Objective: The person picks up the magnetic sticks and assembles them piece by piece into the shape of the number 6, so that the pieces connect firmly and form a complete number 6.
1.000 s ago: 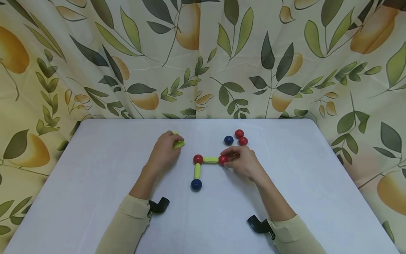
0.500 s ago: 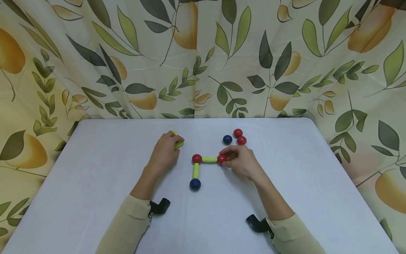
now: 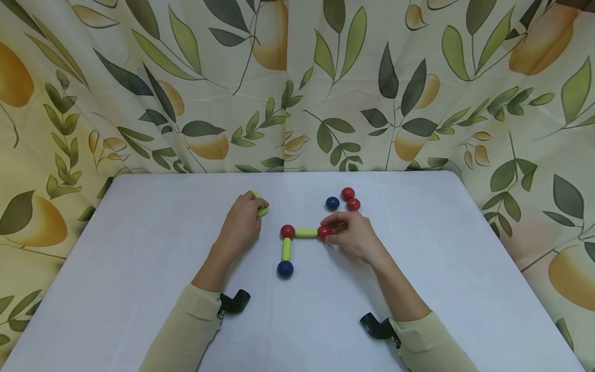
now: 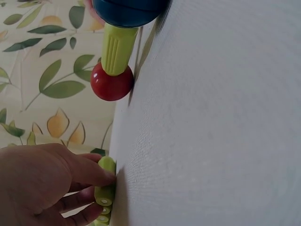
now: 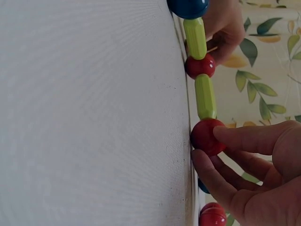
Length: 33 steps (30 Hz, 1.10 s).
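On the white table, an L of pieces lies between the hands: a red ball [image 3: 287,231] at the corner, a yellow-green rod [image 3: 306,233] running right, another yellow-green rod [image 3: 286,249] running toward the near side, and a blue ball [image 3: 285,269] at that end. My right hand [image 3: 350,235] pinches the red end ball [image 5: 208,137] between thumb and fingers. To the far left of the L, my left hand [image 3: 241,219] grips a loose yellow-green rod [image 4: 105,188]. More rod ends [image 4: 103,218] show behind it in the left wrist view, partly hidden by the fingers.
Beyond my right hand lie a loose blue ball [image 3: 332,203] and two loose red balls, one farther red ball [image 3: 347,194] and one nearer red ball [image 3: 353,204]. A leaf-and-fruit patterned curtain [image 3: 344,103] hangs behind the table's far edge.
The head view has shifted slightly, so everything sits a little farther left and higher in it. Both hands keep their holds, and the pieces stay in place.
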Each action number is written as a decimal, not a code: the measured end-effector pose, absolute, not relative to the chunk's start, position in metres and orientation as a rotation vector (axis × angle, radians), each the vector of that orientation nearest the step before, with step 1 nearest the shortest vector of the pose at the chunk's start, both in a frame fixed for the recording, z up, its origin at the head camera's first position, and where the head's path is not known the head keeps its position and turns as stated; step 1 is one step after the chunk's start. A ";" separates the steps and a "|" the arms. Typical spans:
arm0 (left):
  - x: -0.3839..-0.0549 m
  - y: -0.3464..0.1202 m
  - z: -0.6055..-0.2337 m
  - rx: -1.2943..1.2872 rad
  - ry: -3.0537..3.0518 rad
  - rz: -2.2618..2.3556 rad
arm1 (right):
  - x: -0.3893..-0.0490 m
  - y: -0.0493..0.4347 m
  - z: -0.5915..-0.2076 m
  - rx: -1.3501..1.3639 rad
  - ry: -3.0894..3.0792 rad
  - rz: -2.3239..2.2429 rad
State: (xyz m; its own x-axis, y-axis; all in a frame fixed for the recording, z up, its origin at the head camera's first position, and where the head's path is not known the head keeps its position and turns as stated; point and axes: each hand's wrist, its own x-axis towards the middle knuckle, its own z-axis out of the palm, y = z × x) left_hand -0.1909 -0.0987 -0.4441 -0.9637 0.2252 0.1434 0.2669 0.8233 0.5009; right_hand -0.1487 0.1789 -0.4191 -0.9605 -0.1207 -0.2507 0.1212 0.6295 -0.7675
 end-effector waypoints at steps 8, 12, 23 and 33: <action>-0.190 -0.099 -0.444 -0.396 -2.946 -0.834 | -0.147 0.179 -0.420 -0.011 2.577 -1.248; -0.189 -0.099 -0.441 -0.382 -2.959 -0.858 | -0.148 0.180 -0.419 -0.003 2.576 -1.250; -0.183 -0.099 -0.424 -0.343 -2.957 -1.077 | -0.148 0.182 -0.422 -0.020 2.581 -1.262; -0.158 -0.090 -0.399 -0.270 -2.950 -1.328 | -0.148 0.180 -0.421 -0.021 2.592 -1.260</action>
